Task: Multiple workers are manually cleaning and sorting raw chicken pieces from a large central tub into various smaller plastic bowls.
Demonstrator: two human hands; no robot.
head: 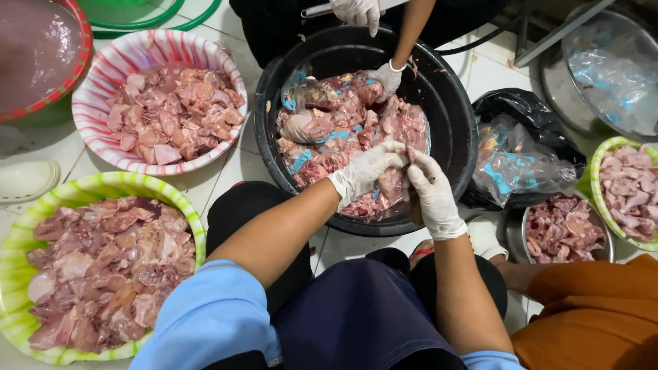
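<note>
A piece of raw chicken (393, 183) sits at the near edge of the black tub (452, 103), pinched between both gloved hands. The left hand (363, 173) closes its fingers (388, 152) around the top of the piece, and the right hand (433, 195) presses its fingers (415, 159) against it from the other side, probably so the slippery meat stays put over the tub and drips fall back in. The tub, on the tiled floor (226, 164), holds more raw chicken, some still in clear plastic bags with blue print (322, 133).

Across the tub, another person's gloved hand (385, 75) reaches into the same meat, and a second gloved hand (358, 11) holds a pale handle above the rim.

Around the tub stand bowls of cut pieces within arm's reach: a red-striped bowl (103, 75) at upper left, a green-striped bowl (20, 267) at lower left, a small metal bowl (563, 231) and another green bowl (620, 147) on the right. A black bag (528, 109) holds empty plastic wrappers.
</note>
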